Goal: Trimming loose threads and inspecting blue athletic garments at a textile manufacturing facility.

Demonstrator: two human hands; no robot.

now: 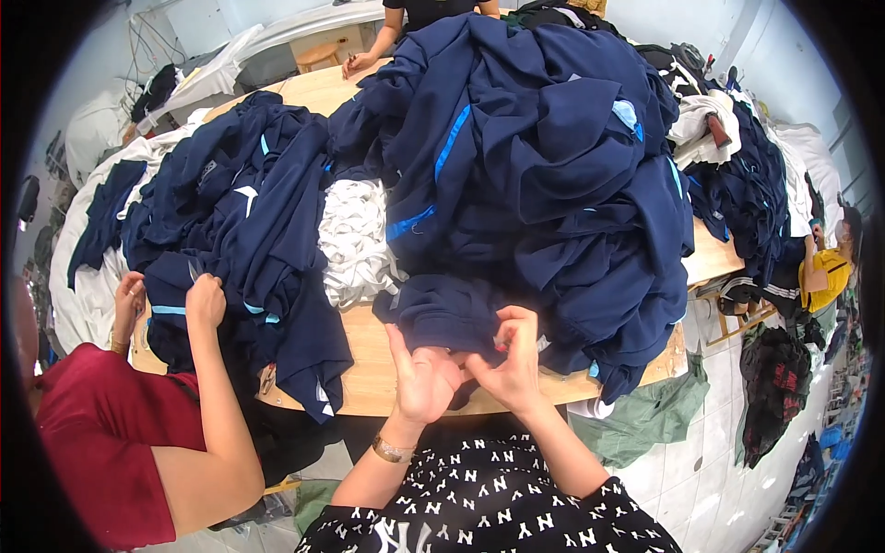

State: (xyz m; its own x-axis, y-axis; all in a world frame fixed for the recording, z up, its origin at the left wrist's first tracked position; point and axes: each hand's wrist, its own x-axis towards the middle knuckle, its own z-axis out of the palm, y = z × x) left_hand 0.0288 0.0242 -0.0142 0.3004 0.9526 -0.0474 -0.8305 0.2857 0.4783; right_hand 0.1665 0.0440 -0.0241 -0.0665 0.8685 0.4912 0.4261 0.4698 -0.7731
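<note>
A bundled piece of navy cloth (446, 309) lies at the table's near edge, in front of me. My left hand (426, 382) is turned palm up beneath its near edge, thumb out to the side. The cloth covers the fingers of that hand. At the right of the same edge, my right hand (513, 361) is closed, with thumb and fingers curled toward the cloth. Something small and reddish shows between its fingers, too little to name.
A large heap of navy garments (572, 138) with light-blue strips rises beyond my hands. White bands (353, 241) are stacked to its left. At left, a person in red (120, 452) handles another navy pile (230, 203). Other people are across the table and far right. Green sheeting (650, 415) covers floor.
</note>
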